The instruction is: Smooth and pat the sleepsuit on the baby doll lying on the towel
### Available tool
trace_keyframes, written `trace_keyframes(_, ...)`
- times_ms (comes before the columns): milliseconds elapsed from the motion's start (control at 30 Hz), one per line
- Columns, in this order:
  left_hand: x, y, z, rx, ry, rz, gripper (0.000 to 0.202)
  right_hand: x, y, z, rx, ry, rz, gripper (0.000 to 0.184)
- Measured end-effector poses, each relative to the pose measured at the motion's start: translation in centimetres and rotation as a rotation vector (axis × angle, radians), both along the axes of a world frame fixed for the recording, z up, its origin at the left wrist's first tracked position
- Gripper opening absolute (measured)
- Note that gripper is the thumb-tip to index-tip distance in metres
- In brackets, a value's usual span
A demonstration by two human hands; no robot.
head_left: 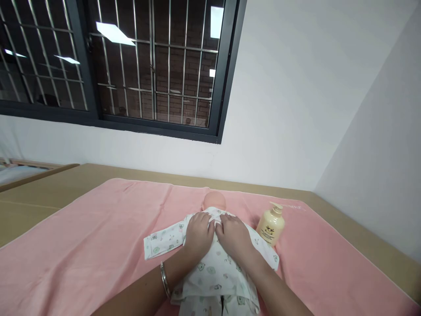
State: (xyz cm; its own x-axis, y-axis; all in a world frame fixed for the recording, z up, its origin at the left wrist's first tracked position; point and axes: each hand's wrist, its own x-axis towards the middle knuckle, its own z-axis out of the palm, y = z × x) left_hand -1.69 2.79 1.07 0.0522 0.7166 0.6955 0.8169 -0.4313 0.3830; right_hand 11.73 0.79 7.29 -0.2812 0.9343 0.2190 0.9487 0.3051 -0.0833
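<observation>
A baby doll (214, 201) lies on its back on a pink towel (98, 237), dressed in a white printed garment (213, 272). My left hand (198, 232) rests on the doll's chest, fingers curled on the cloth near the collar. My right hand (234, 235) lies beside it on the other side of the chest, fingers also pressed on the cloth at the collar. A silver bangle (164, 279) circles my left wrist. Only the top of the doll's head shows beyond my hands.
A cream pump bottle (271, 224) lies tilted on the towel just right of the doll. The towel covers a tan surface (42, 193) against a white wall. A barred dark window (131, 66) is above. A wooden rail (19, 164) shows at far left.
</observation>
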Motion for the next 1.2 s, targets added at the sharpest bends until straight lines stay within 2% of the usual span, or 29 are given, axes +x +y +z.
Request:
trace_keyframes(67,0.1,-0.1,0.0,0.001,0.013,0.02,0.024,0.7,0.9,0.2,-0.056,0.071,-0.011,0.044)
trace_keyframes(167,0.3,-0.1,0.1,-0.046,0.026,0.022,0.024,0.8,1.0,0.2,-0.066,0.053,-0.038,0.053)
trace_keyframes(367,0.1,0.3,0.4,-0.139,0.1,-0.007,0.037,-0.8,-1.2,0.2,-0.002,-0.138,-0.029,0.04)
trace_keyframes(500,0.0,0.4,0.4,-0.133,0.055,-0.037,0.03,0.1,0.1,0.0,-0.037,0.002,-0.038,0.044)
trace_keyframes(667,0.1,0.1,0.4,-0.111,0.007,-0.037,0.023,1.8,2.0,-0.2,-0.136,0.172,0.038,0.054)
trace_keyframes(767,0.2,0.0,0.5,-0.128,-0.029,-0.03,0.025,1.5,1.2,0.4,-0.11,0.158,0.056,0.048)
trace_keyframes(900,0.2,0.3,0.7,-0.18,-0.004,-0.009,0.039,0.1,-1.0,1.3,-0.038,0.03,-0.035,0.038)
trace_keyframes(1000,0.1,0.5,0.6,-0.184,-0.002,-0.021,0.04,-0.3,-1.9,1.5,0.0,-0.03,-0.034,0.036)
trace_keyframes(1200,0.1,0.5,0.0,-0.082,-0.1,-0.046,0.023,1.3,0.7,0.4,-0.05,0.138,0.016,0.041)
